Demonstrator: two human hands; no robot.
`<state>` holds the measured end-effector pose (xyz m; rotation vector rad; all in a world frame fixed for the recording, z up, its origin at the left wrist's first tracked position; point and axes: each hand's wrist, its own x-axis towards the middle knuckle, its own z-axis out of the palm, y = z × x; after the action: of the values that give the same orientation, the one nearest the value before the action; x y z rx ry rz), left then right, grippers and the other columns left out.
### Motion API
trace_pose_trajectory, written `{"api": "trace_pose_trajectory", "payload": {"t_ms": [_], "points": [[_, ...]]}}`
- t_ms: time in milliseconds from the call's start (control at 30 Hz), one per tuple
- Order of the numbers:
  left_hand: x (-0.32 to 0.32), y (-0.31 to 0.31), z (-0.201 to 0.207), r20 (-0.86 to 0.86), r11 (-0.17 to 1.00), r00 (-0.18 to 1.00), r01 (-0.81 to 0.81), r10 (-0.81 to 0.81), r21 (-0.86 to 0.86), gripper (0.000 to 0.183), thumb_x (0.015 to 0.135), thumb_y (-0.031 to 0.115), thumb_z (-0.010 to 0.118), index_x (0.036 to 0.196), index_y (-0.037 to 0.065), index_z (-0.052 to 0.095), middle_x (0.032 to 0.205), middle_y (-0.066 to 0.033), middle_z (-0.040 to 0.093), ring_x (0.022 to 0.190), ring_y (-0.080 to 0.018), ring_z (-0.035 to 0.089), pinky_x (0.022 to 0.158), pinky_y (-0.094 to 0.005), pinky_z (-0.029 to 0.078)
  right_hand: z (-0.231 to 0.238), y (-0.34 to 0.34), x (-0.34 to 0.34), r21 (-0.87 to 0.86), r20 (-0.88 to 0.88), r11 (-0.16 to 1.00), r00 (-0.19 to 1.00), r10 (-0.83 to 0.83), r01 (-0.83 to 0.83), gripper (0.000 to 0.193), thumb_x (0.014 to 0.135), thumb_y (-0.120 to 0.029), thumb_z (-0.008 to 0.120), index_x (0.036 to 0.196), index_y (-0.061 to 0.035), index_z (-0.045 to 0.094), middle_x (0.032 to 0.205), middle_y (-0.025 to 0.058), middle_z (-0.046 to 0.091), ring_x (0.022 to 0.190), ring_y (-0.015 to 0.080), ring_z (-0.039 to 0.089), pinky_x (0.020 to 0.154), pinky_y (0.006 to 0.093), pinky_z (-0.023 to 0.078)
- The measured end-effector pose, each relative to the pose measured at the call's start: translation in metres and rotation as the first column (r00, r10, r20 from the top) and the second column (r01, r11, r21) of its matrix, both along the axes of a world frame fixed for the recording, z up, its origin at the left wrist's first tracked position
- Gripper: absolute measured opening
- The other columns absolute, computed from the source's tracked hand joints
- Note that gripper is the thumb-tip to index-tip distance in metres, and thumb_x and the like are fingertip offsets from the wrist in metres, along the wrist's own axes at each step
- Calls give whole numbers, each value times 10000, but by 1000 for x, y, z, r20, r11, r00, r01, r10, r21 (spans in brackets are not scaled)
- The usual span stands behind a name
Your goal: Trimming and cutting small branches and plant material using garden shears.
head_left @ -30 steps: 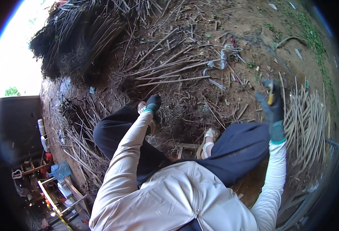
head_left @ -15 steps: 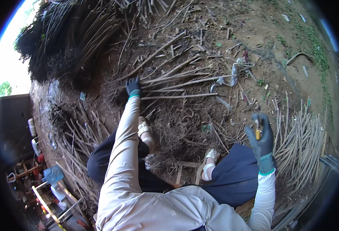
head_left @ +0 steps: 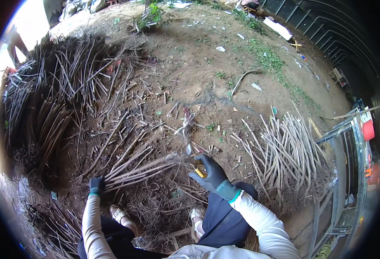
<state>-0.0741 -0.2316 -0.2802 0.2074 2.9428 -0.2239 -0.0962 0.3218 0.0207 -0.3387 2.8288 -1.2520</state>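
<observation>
Far left, a heap of dark sticks [head_left: 47,134] with tangled ends, its outer edge lost in glare and the lens rim. Below it, a small dark tag [head_left: 54,195]; any marking is too small to read. Left hand [head_left: 97,184], in a dark glove with green cuff edging, closed about the near end of a stick bundle [head_left: 131,176]; the fingers' undersides are hidden. The bundle, centre-left above the shoes, consists of slender, grey-brown, mostly straight stems, fanned slightly and running rightward; its far ends blur beside the right hand. Right hand [head_left: 211,174], gloved alike, curled round a yellow-handled tool [head_left: 200,169], whose working end is too blurred to distinguish. Right, a pile of paler sticks [head_left: 287,155], cut ends upward and fine roots below. Far right, a metal frame [head_left: 349,172], partly swallowed by the dark rim.
</observation>
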Motion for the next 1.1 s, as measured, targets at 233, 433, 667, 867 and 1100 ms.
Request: {"api": "trace_pose_trajectory", "payload": {"t_ms": [233, 433, 667, 867, 1100], "points": [[-49, 13, 206, -456, 998, 888, -64, 61, 9, 187, 803, 331, 590, 842, 154, 542, 627, -91, 608, 579, -304, 599, 535, -470, 444, 6, 14, 20, -193, -83, 980, 994, -68, 51, 456, 723, -259, 772, 1051, -71, 518, 976, 107, 603, 910, 199, 596, 750, 322, 476], [-59, 34, 382, -818, 970, 532, -28, 217, 240, 174, 822, 239, 581, 918, 95, 598, 702, -111, 613, 642, -295, 611, 565, -424, 467, -5, 28, 22, -236, -27, 961, 988, -151, 141, 322, 758, -260, 721, 939, -62, 543, 825, 88, 600, 751, 196, 588, 678, 324, 464], [4, 104, 384, -88, -474, 911, 290, 403, 831, 174, 894, 255, 595, 894, 94, 529, 679, 44, 462, 583, -81, 460, 540, -254, 407, -18, 36, 39, -202, -193, 976, 974, -121, 81, 240, 798, -147, 668, 986, -54, 553, 842, 118, 618, 784, 263, 625, 679, 328, 467], [48, 123, 333, 180, -734, 931, 121, 317, 669, 303, 940, 436, 469, 925, 133, 479, 632, 37, 419, 527, -113, 430, 457, -273, 384, -55, 17, 104, -465, 187, 863, 975, -124, 199, 316, 762, -161, 733, 1001, -56, 554, 807, -9, 561, 721, 91, 514, 673, 276, 461], [37, 134, 321, 501, -811, 788, -6, 357, 586, 180, 886, 233, 535, 734, 151, 484, 600, 32, 460, 505, -127, 464, 492, -288, 403, -63, -32, 172, -522, 270, 839, 963, -7, 153, 450, 786, -114, 719, 1182, -53, 516, 934, 17, 582, 828, 100, 545, 743, 243, 460]]}}
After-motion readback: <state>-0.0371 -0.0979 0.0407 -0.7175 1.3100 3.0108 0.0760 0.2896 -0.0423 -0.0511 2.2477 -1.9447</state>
